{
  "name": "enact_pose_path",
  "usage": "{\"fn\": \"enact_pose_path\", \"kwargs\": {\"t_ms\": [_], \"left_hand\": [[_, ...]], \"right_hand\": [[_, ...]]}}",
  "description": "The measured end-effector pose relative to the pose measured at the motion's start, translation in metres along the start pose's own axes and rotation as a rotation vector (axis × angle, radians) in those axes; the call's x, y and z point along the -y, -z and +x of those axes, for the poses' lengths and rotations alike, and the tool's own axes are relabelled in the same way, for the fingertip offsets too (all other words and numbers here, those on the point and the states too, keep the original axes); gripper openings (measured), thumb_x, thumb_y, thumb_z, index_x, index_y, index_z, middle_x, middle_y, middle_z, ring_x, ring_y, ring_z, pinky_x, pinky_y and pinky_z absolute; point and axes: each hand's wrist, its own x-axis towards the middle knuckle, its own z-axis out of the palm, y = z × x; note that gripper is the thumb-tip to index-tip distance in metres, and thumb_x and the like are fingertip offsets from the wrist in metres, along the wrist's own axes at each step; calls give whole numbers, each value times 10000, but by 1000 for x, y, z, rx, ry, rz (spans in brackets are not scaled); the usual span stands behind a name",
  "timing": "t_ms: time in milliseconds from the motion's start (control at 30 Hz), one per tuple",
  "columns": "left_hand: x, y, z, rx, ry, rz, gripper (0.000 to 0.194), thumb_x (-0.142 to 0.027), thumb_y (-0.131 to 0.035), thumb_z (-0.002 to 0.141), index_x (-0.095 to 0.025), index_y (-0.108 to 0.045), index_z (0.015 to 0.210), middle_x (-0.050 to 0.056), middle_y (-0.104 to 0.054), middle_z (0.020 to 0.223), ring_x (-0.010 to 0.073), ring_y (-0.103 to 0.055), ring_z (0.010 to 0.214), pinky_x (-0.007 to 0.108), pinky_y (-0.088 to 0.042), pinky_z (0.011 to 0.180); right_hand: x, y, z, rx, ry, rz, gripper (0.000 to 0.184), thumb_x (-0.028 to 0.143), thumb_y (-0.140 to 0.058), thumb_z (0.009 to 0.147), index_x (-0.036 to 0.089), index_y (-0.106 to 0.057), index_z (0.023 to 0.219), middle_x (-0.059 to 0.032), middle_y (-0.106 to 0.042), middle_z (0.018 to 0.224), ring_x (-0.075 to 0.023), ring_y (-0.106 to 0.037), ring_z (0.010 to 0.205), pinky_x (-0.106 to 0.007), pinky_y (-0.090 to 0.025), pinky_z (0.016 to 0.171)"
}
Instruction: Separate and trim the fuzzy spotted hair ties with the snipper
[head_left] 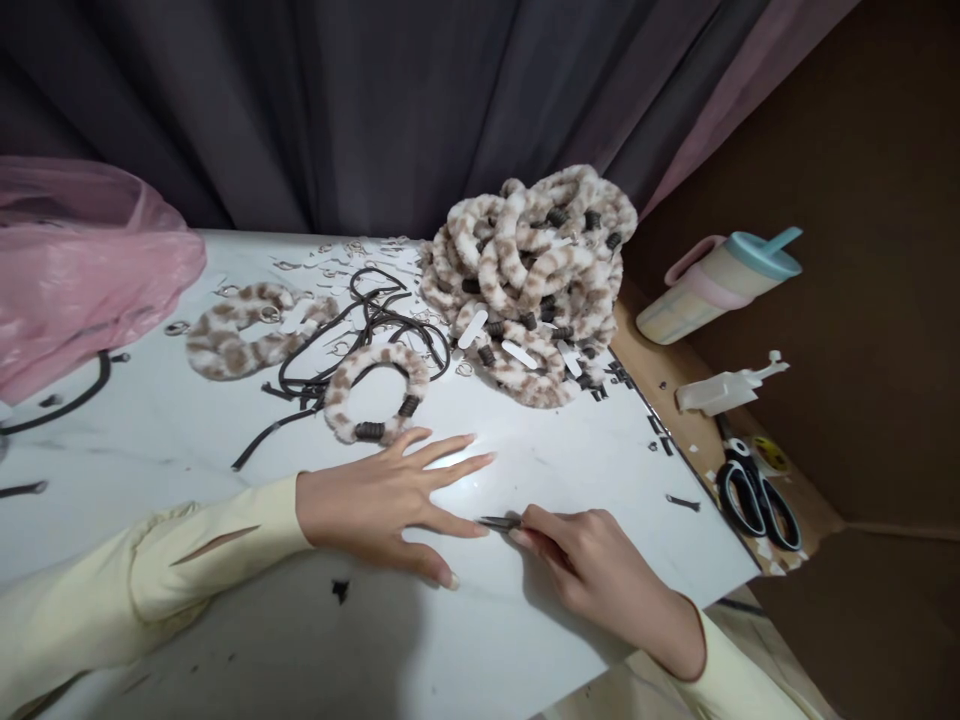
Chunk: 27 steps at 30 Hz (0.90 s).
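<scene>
Plush rings [517, 270]: spotted brown and cream, heaped at the back of the white table [487, 650]; dark coils bind some of them; white tags [519, 355] lie at the heap's near side
Pink bag [90, 280]: crumpled, at the table's far left
Tumbler [705, 290]: blue lid and straw, pink handle; beyond the table's right edge
Left hand [379, 500]: palm down, fingers spread; just on the near side of a single plush ring
Right hand [600, 560]: thumb and fingers pinching a pointed metal tool
Scissors [735, 450]: dark, loop-handled; right of the table, near a small white bottle [720, 392]
Single plush ring [338, 393]: flat on the table, beyond the left hand; two dark coils on its near side
Dark cords [255, 443]: tangled behind and left of that ring
Pointed metal tool [501, 522]: tip just beside the left forefinger; whether they touch, I cannot tell
Black scrap [340, 591]: on the table, near side of the left hand
</scene>
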Motion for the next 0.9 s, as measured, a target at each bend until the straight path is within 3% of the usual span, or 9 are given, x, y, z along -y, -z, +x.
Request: {"fn": "enact_pose_path", "kwargs": {"t_ms": [533, 900], "left_hand": [[-3, 8, -2, 14, 1, 1, 517, -640, -376, 834, -403, -479, 1282, 40, -32, 1533, 387, -12, 1388, 647, -47, 1021], [-5, 3, -7, 17, -3, -45, 492, -597, -445, 837, -389, -485, 1281, 43, -77, 1530, 396, -30, 1385, 666, -40, 1021]], "right_hand": [[9, 12, 5, 60, -1, -282, 168, 161, -378, 845, 207, -451, 702, 38, -463, 475, -106, -225, 416, -265, -108, 486], [11, 10, 5, 73, -39, -266, 179, 180, -378, 861, 205, -467, 708, 31, -462, 481, -105, -276, 421, -262, -129, 488]]}}
